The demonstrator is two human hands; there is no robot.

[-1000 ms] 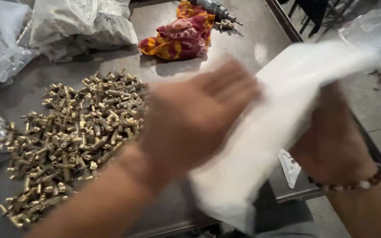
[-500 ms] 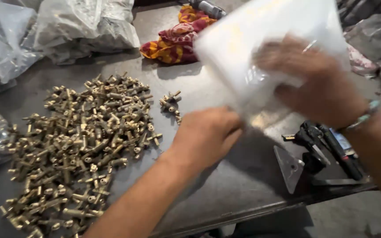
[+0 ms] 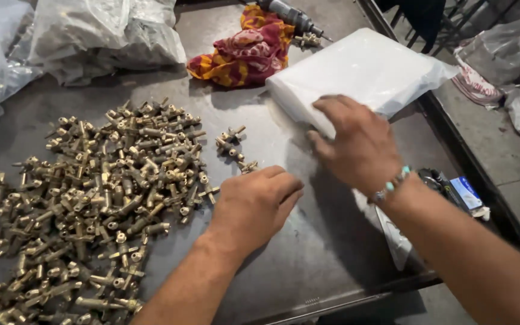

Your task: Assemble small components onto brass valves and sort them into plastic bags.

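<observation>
My right hand (image 3: 356, 141) presses flat on the near edge of a stack of white plastic bags (image 3: 362, 72) lying on the dark metal table (image 3: 308, 265). My left hand (image 3: 254, 204) rests palm down on the table, fingers together, holding nothing. A few loose brass fittings (image 3: 233, 144) lie just beyond its fingertips. A large pile of brass fittings (image 3: 97, 198) spreads over the table to its left.
A red and yellow cloth (image 3: 242, 51) and a grey power tool (image 3: 290, 15) lie at the back. Clear plastic bags of parts (image 3: 103, 36) sit at the back left. A black tool and a blue box (image 3: 455, 189) sit by the table's right edge.
My right hand has brought the white bag stack down from the air and laid it on the table. My left hand has let go of it and settled flat on the table.
</observation>
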